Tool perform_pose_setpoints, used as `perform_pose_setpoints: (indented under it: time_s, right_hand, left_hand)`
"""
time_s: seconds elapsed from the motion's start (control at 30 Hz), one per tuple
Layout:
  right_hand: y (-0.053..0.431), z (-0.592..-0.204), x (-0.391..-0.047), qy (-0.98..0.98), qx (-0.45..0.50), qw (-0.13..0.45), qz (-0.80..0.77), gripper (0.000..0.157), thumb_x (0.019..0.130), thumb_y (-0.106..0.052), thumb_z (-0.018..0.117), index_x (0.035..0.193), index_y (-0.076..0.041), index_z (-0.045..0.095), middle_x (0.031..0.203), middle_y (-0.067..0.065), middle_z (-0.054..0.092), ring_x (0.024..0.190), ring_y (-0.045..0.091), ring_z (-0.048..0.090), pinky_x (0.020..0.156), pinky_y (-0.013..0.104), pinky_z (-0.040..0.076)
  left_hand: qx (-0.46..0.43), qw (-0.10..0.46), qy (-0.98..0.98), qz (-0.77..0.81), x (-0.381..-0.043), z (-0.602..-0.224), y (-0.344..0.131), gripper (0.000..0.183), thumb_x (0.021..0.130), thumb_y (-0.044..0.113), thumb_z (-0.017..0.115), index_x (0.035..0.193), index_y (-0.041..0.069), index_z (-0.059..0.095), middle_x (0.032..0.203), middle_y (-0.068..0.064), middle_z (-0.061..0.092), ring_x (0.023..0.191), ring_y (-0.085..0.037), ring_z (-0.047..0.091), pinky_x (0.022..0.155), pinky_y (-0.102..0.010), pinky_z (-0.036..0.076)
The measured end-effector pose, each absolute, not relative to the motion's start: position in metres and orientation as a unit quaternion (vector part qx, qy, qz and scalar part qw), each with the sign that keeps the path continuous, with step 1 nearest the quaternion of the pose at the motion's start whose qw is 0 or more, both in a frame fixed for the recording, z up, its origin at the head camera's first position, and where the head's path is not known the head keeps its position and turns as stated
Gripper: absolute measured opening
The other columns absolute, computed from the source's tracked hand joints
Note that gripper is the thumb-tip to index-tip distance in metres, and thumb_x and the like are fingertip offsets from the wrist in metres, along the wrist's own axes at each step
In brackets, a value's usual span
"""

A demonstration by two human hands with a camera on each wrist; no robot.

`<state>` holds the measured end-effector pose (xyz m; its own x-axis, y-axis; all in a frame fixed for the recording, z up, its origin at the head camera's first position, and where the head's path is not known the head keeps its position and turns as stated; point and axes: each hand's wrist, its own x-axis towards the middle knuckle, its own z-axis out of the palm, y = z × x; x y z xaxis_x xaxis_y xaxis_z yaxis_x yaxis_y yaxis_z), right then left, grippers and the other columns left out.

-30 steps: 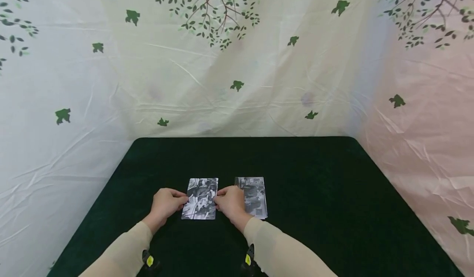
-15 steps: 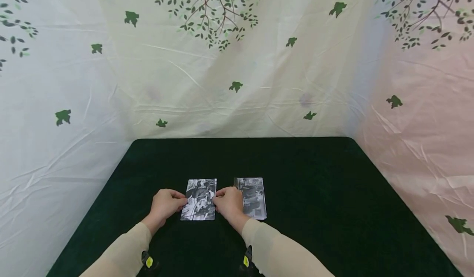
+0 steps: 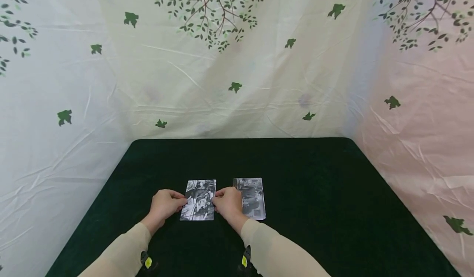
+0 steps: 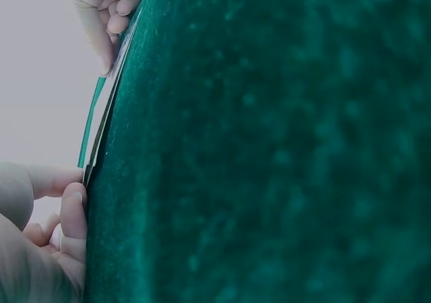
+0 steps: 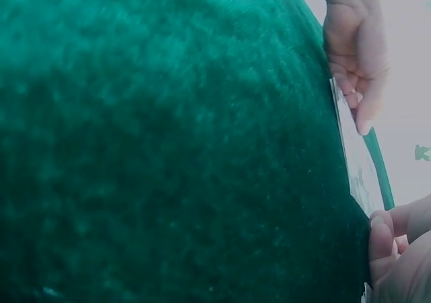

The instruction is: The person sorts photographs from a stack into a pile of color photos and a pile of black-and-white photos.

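Observation:
A black-and-white photo card [image 3: 198, 201] lies upright in portrait on the dark green table, in the middle of the head view. My left hand [image 3: 164, 205] pinches its left edge between thumb and fingers. At the opposite edge, my right hand [image 3: 228, 203] pinches the card the same way. Both wrist views show the card [image 5: 357, 158] edge-on, low over the cloth, with thumb and fingertips at its sides. A second stack of similar photo cards [image 3: 254, 199] lies just right of it, its left part hidden behind my right hand.
Dark green cloth covers the table [image 3: 314, 194], whose far edge meets a pale curtain [image 3: 266, 71] printed with leaves and branches. Dark wrist devices with yellow marks sit under both sleeves.
The head view has shifted slightly. Both hands keep hold of the card's edges, and the cards show no clear movement on the table.

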<state>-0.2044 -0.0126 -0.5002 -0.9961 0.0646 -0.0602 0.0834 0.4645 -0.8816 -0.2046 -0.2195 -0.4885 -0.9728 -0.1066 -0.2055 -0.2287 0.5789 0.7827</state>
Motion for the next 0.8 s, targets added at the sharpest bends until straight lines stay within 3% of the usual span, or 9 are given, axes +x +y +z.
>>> perform_pose_setpoints:
  time_s: [0.2, 0.4, 0.53, 0.8]
  right_hand:
    - [-0.01, -0.497, -0.203, 0.844, 0.035, 0.012, -0.536, 0.008, 0.085, -0.01, 0.069, 0.091, -0.007, 0.073, 0.069, -0.004, 0.064, 0.053, 0.008, 0.06, 0.051, 0.024, 0.05]
    - [0.001, -0.487, -0.198, 0.824, 0.004, -0.024, -0.565, 0.011, 0.088, -0.015, 0.069, 0.095, -0.007, 0.073, 0.072, -0.004, 0.063, 0.056, 0.009, 0.061, 0.052, 0.025, 0.051]
    - [0.03, -0.477, -0.196, 0.825, 0.005, -0.036, -0.563, 0.015, 0.088, -0.021, 0.07, 0.099, -0.011, 0.073, 0.08, -0.004, 0.064, 0.063, 0.011, 0.062, 0.058, 0.028, 0.052]
    - [0.113, -0.476, -0.212, 0.801, 0.12, -0.055, -0.584, 0.016, 0.089, -0.027, 0.069, 0.099, -0.016, 0.072, 0.09, 0.004, 0.065, 0.076, 0.019, 0.06, 0.063, 0.031, 0.05]
  left_hand:
    - [-0.093, 0.067, 0.884, 0.454, -0.204, -0.489, -0.22, 0.017, 0.087, 0.019, 0.071, 0.096, 0.004, 0.072, 0.091, -0.007, 0.065, 0.072, -0.018, 0.06, 0.063, -0.03, 0.051]
    - [-0.092, 0.057, 0.879, 0.464, -0.199, -0.485, -0.215, 0.02, 0.089, 0.02, 0.069, 0.099, 0.004, 0.07, 0.091, -0.007, 0.064, 0.072, -0.018, 0.059, 0.063, -0.031, 0.05]
    - [-0.074, 0.038, 0.875, 0.478, -0.194, -0.48, -0.203, 0.019, 0.089, 0.019, 0.068, 0.102, 0.004, 0.069, 0.084, -0.007, 0.064, 0.068, -0.018, 0.058, 0.059, -0.03, 0.048]
    - [-0.011, 0.048, 0.862, 0.504, -0.187, -0.466, -0.154, 0.023, 0.091, 0.017, 0.065, 0.11, 0.003, 0.065, 0.08, -0.008, 0.064, 0.065, -0.018, 0.061, 0.059, -0.031, 0.05]
